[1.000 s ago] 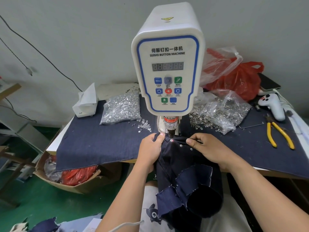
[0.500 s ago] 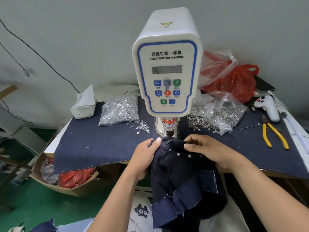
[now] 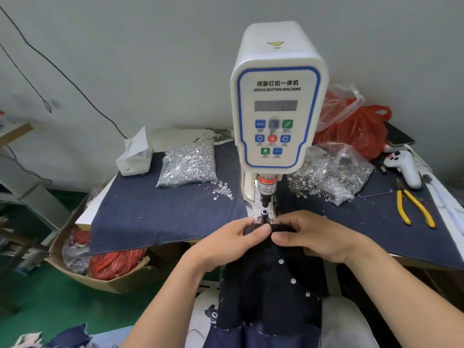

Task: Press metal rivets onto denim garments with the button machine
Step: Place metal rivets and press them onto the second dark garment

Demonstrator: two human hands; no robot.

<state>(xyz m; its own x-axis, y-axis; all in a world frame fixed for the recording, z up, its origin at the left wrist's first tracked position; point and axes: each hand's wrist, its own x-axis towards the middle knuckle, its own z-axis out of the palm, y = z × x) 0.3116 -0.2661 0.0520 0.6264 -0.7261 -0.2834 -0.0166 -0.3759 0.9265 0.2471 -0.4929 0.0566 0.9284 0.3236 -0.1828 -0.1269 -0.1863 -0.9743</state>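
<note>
The white servo button machine (image 3: 277, 101) stands at the table's middle, its press head (image 3: 265, 194) just above the lower die (image 3: 264, 213). A dark denim garment (image 3: 271, 295) hangs from the table edge into my lap, with three silver rivets (image 3: 292, 280) set in a slanting row. My left hand (image 3: 231, 241) and my right hand (image 3: 316, 236) pinch the garment's top edge side by side, right in front of the die. Fingertips of both hands nearly meet.
A bag of silver rivets (image 3: 189, 164) lies left of the machine, a bag of ring parts (image 3: 331, 173) right of it. Yellow pliers (image 3: 414, 208), a white controller (image 3: 404, 168), red bags (image 3: 356, 126) and a tissue box (image 3: 135, 156) sit on the denim-covered table (image 3: 155, 212). A cardboard box (image 3: 100, 272) stands below left.
Both hands drew together and slid the garment toward me off the die, so the riveted row now hangs lower. The hands now pinch a fresh part of the edge near the die.
</note>
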